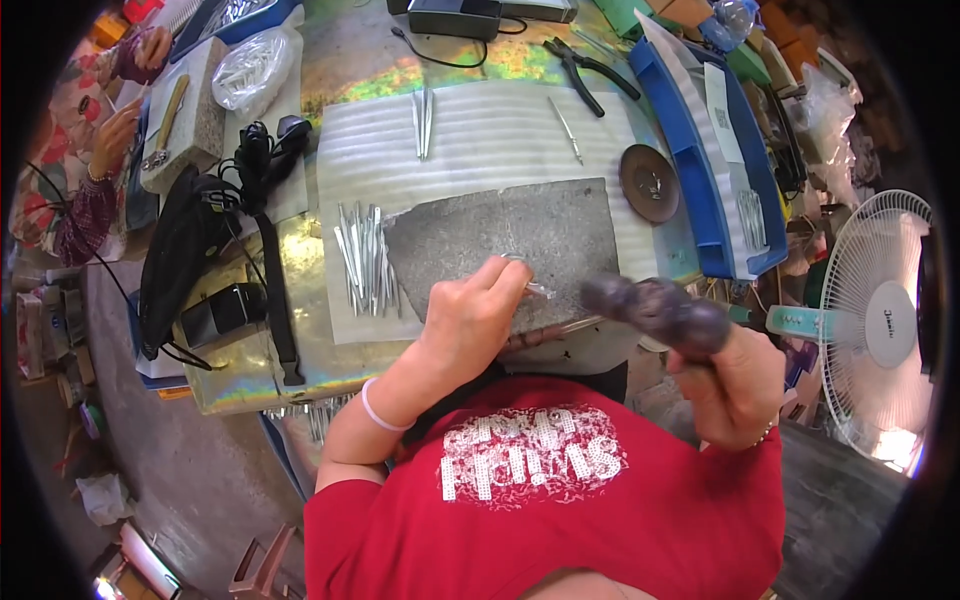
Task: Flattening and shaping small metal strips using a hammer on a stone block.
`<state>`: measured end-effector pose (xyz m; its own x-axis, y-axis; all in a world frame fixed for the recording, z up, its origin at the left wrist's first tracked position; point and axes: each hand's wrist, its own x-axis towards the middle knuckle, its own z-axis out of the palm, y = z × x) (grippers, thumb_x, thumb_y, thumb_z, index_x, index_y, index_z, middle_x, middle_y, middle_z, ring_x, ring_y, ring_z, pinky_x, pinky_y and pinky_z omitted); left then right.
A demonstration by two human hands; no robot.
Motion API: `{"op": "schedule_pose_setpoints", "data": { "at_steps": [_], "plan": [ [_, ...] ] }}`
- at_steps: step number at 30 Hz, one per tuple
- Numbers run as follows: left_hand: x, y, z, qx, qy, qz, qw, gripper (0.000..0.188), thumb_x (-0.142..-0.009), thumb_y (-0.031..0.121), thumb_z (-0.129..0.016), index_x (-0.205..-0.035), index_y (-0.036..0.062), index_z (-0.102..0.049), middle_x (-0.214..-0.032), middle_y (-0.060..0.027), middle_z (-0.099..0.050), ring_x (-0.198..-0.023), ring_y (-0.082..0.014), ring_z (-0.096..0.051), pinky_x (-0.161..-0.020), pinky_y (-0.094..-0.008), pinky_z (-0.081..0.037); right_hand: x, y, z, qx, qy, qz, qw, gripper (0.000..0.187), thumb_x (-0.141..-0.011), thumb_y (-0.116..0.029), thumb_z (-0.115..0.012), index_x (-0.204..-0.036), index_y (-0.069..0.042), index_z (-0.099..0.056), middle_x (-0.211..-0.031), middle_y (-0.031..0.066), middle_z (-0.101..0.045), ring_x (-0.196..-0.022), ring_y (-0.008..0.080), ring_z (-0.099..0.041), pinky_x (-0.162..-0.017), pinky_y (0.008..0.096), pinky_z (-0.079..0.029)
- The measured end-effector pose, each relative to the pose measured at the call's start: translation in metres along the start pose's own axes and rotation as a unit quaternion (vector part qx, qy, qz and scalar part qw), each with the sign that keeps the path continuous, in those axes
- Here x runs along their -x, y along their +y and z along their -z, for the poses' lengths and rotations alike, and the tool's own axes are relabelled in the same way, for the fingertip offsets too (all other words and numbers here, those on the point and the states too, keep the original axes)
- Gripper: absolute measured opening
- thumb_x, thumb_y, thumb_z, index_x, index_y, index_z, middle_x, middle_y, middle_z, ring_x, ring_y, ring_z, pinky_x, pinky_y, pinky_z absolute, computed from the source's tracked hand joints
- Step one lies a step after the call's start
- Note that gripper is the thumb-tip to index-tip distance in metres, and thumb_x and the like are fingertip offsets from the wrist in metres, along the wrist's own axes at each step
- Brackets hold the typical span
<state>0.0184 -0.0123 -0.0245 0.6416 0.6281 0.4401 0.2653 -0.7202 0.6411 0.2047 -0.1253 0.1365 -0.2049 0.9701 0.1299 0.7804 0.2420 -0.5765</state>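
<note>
My left hand (472,308) is closed in a pinch at the near edge of a dark grey slab (500,230). A small shiny metal rod (541,291) pokes out from its fingertips; the rest of it is hidden. To the right, my right hand (735,385) is wrapped round a dark brown, bulbous mallet (655,312), raised near the slab's right edge and slightly blurred. Left of the slab lies a bundle of thin silvery metal rods (366,262). Farther back, a few more rods (424,125) and one single thin rod (567,132) rest on a white foam sheet (480,140).
A round brown dish (649,184) sits right of the slab, beside a long blue tray (695,170). Black-handled pliers (590,75) lie behind. At left are a black bag (185,255) and a hammer (168,120) on a stone block. Another person's hand (115,135) shows far left; a fan (885,320) stands right.
</note>
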Motion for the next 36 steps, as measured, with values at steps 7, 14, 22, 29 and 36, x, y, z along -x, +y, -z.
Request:
{"op": "schedule_pose_setpoints", "data": {
  "at_steps": [7, 14, 22, 29, 36],
  "plan": [
    [0.001, 0.009, 0.029, 0.539, 0.018, 0.296, 0.788, 0.015, -0.094, 0.012, -0.052, -0.092, -0.0017, -0.057, -0.087, -0.013, -0.065, -0.066, -0.0146, -0.065, -0.056, -0.0233, -0.053, -0.008, 0.037, -0.04, 0.001, 0.102, -0.088, 0.991, 0.037, -0.083, 0.001, -0.056, -0.12, -0.001, -0.051, -0.099, 0.0197, -0.061, -0.086, 0.0355, -0.062, -0.074, 0.0348, -0.049],
    [0.0, 0.003, 0.044, 0.728, 0.07, 0.307, 0.609, 0.016, -0.094, 0.015, -0.052, -0.097, 0.0, -0.055, -0.091, -0.016, -0.064, -0.063, -0.0149, -0.065, -0.054, -0.0223, -0.054, -0.016, 0.097, -0.104, 0.133, 0.058, -0.149, 0.978, 0.047, -0.082, -0.006, -0.058, -0.126, -0.006, -0.042, -0.095, 0.0173, -0.053, -0.077, 0.0368, -0.057, -0.064, 0.0438, -0.047],
    [-0.003, 0.0, 0.042, 0.655, 0.065, 0.336, 0.674, 0.019, -0.092, 0.01, -0.055, -0.108, 0.0003, -0.051, -0.086, -0.0147, -0.065, -0.06, -0.0141, -0.063, -0.053, -0.0212, -0.052, -0.03, 0.108, -0.09, 0.14, 0.026, -0.09, 0.986, 0.042, -0.081, -0.009, -0.06, -0.12, -0.004, -0.047, -0.097, 0.016, -0.055, -0.083, 0.0346, -0.057, -0.07, 0.0417, -0.047],
    [-0.002, 0.01, 0.043, 0.546, 0.015, 0.323, 0.773, 0.029, -0.092, 0.006, -0.053, -0.118, -0.0002, -0.042, -0.083, -0.0138, -0.065, -0.063, -0.013, -0.062, -0.058, -0.0222, -0.051, -0.111, 0.214, -0.078, 0.073, 0.085, -0.144, 0.983, 0.029, -0.081, -0.016, -0.058, -0.104, 0.001, -0.053, -0.088, 0.0207, -0.062, -0.083, 0.037, -0.06, -0.073, 0.044, -0.047],
    [0.008, 0.011, 0.048, 0.437, 0.035, 0.303, 0.846, 0.022, -0.094, 0.011, -0.052, -0.109, -0.0042, -0.053, -0.079, -0.0097, -0.064, -0.061, -0.0093, -0.059, -0.055, -0.0194, -0.048, -0.159, 0.256, -0.103, 0.208, 0.044, -0.198, 0.957, 0.029, -0.073, -0.01, -0.054, -0.099, 0.002, -0.051, -0.082, 0.0227, -0.062, -0.08, 0.0393, -0.06, -0.072, 0.0461, -0.046]
  ]
}}
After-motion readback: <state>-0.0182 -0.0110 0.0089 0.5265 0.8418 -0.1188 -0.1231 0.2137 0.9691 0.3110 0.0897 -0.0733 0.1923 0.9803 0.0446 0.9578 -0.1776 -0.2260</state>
